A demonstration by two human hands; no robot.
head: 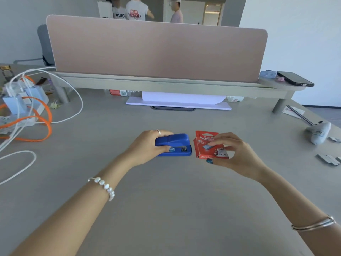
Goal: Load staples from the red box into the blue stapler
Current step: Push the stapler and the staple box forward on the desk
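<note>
Now the stapler (173, 145) lies closed on the tabletop (166, 200), with the left hand (147, 146) gripping it around its back end. Just beside, the right hand (232, 154) pinches a staple strip (209, 146) over the open red box (210, 146).

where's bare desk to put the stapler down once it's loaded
The widest bare patch is the near desk between the two forearms. Also free: the strip between the stapler and the white paper. Crowded: the left edge, with cables and chargers, and the right edge, with loose staple strips.
</note>
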